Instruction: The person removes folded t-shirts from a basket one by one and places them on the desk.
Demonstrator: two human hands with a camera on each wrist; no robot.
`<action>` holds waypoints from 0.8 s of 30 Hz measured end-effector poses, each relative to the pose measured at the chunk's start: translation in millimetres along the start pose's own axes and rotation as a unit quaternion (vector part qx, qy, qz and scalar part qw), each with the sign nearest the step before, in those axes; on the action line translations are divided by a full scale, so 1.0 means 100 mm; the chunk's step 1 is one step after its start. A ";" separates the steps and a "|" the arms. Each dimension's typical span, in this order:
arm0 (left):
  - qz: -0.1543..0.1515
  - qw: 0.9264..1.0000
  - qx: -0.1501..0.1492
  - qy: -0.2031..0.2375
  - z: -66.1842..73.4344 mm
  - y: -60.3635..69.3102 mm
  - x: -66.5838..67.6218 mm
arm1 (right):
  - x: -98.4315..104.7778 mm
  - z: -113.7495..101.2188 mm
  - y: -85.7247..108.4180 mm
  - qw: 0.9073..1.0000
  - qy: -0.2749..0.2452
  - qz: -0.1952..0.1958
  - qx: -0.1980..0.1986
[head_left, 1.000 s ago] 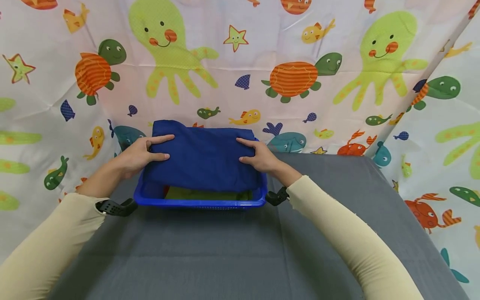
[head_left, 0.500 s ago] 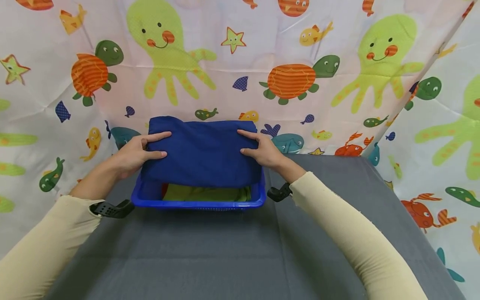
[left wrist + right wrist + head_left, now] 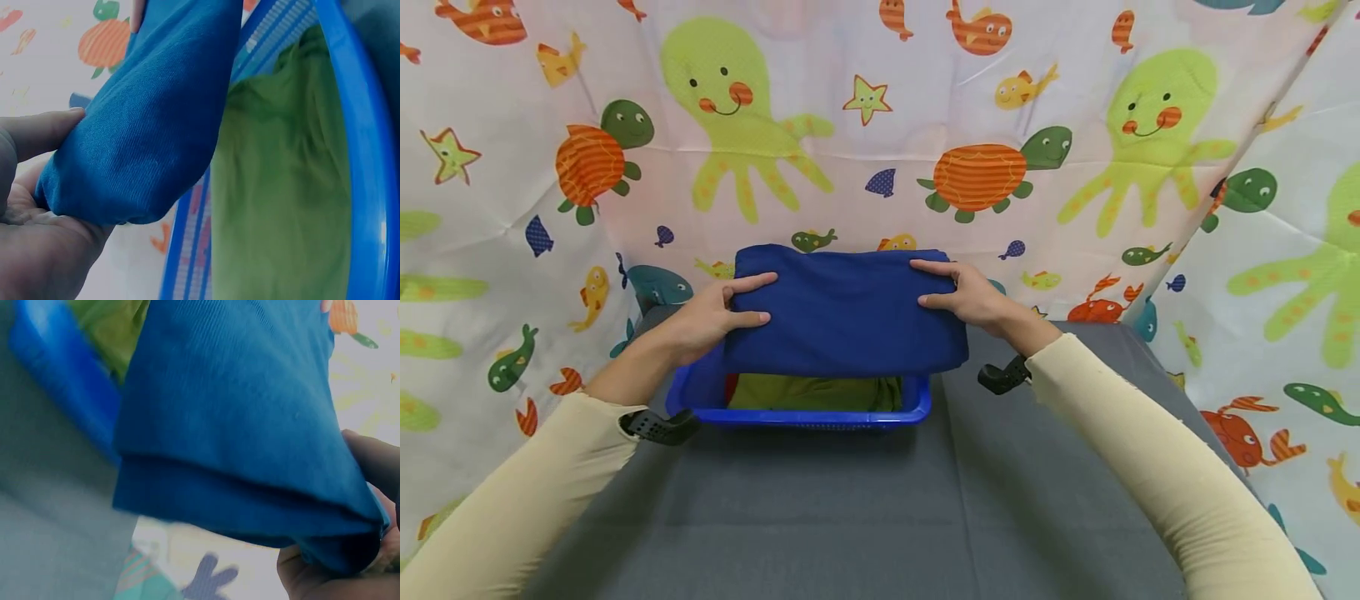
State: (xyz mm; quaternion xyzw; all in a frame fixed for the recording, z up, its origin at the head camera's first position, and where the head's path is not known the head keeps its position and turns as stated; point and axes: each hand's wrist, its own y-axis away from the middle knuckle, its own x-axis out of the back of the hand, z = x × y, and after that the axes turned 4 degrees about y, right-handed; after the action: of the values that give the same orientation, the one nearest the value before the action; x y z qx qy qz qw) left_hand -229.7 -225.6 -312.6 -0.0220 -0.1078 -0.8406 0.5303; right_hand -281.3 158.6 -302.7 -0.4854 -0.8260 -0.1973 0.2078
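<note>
A folded navy blue cloth (image 3: 850, 317) hangs between both hands above a blue plastic basket (image 3: 797, 418). The left hand (image 3: 703, 321) grips its left end, thumb and forefinger on the front face and the other fingers behind. At the right end the right hand (image 3: 973, 298) holds it the same way. Layered fold edges of the cloth (image 3: 231, 437) show in the right wrist view. Below, a green folded cloth (image 3: 281, 187) lies in the basket, with a sliver of red (image 3: 731, 388) at its left. The blue cloth hides the back of the basket.
A grey-covered table (image 3: 820, 517) bears the basket near its far edge. Behind and at both sides hangs a white curtain (image 3: 865, 150) printed with sea animals. Dark straps sit at both wrists.
Both hands have lifted the blue cloth up out of the basket and moved it to the right, so it now overhangs the basket's right side. More of the green cloth shows.
</note>
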 end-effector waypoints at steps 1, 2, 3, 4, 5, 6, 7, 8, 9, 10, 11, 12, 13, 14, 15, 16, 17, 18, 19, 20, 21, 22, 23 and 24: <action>-0.002 1.000 -0.002 0.000 0.01 -0.03 -0.04 | 0.04 0.03 0.02 1.000 0.001 0.002 -0.004; -0.002 1.000 -0.002 -0.003 0.01 -0.06 -0.07 | 0.07 0.07 0.04 1.000 0.006 0.003 -0.007; -0.004 1.000 -0.001 -0.005 0.02 -0.09 -0.11 | 0.11 0.11 0.06 1.000 0.011 0.003 -0.008; -0.006 1.000 0.000 -0.006 0.02 -0.12 -0.15 | 0.14 0.15 0.09 1.000 0.018 0.004 -0.010; -0.009 1.000 0.003 -0.005 0.03 -0.15 -0.20 | 0.18 0.19 0.12 1.000 0.023 0.006 -0.011; -0.011 1.000 0.005 -0.005 0.03 -0.19 -0.24 | 0.22 0.23 0.15 1.000 0.026 0.007 -0.011; -0.013 1.000 0.005 -0.003 0.04 -0.23 -0.29 | 0.26 0.27 0.18 1.000 0.028 0.007 -0.011; -0.016 1.000 0.006 0.002 0.06 -0.26 -0.34 | 0.31 0.30 0.21 0.999 0.030 0.007 -0.011; -0.018 1.000 0.005 0.007 0.07 -0.31 -0.38 | 0.35 0.33 0.24 0.999 0.032 0.008 -0.012; -0.019 1.000 0.003 0.012 0.09 -0.35 -0.43 | 0.41 0.36 0.27 0.999 0.036 0.009 -0.016; -0.020 1.000 0.001 0.017 0.11 -0.39 -0.47 | 0.46 0.38 0.29 0.999 0.036 0.010 -0.019; -0.021 1.000 -0.003 0.020 0.13 -0.43 -0.52 | 0.51 0.40 0.31 0.999 0.038 0.011 -0.024; -0.022 1.000 -0.006 0.020 0.15 -0.47 -0.56 | 0.55 0.42 0.34 0.999 0.045 0.012 -0.029; -0.024 0.999 -0.008 0.022 0.16 -0.51 -0.60 | 0.60 0.43 0.35 0.998 0.052 0.013 -0.032; -0.027 0.999 -0.010 0.025 0.18 -0.55 -0.64 | 0.64 0.45 0.37 0.997 0.060 0.013 -0.036; -0.030 0.999 -0.011 0.026 0.19 -0.59 -0.69 | 0.69 0.48 0.39 0.997 0.067 0.012 -0.040; -0.032 0.999 -0.011 0.026 0.20 -0.62 -0.75 | 0.73 0.51 0.41 0.996 0.074 0.011 -0.043; -0.032 0.999 -0.008 0.027 0.21 -0.66 -0.80 | 0.76 0.54 0.43 0.995 0.084 0.011 -0.045; -0.031 0.999 -0.004 0.029 0.21 -0.69 -0.86 | 0.80 0.58 0.44 0.995 0.092 0.011 -0.047; -0.031 0.999 -0.002 0.030 0.21 -0.73 -0.92 | 0.83 0.62 0.46 0.994 0.099 0.011 -0.049; -0.030 0.999 0.001 0.033 0.22 -0.77 -0.98 | 0.86 0.66 0.48 0.993 0.103 0.011 -0.052; -0.030 0.999 0.005 0.036 0.22 -0.80 -1.04 | 0.89 0.70 0.50 0.993 0.107 0.010 -0.056; -0.031 0.999 0.007 0.040 0.23 -0.83 -1.10 | 0.92 0.74 0.52 0.992 0.109 0.008 -0.060; -0.030 0.998 0.010 0.047 0.23 -0.87 -1.15 | 0.96 0.77 0.54 0.992 0.110 0.007 -0.066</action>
State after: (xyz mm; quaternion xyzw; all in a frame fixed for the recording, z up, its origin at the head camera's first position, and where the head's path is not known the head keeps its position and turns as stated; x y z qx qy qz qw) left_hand -259.2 -83.3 -321.5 0.0267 -0.0918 -0.8553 0.5093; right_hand -288.2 292.8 -309.4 -0.4788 -0.7802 -0.3019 0.2663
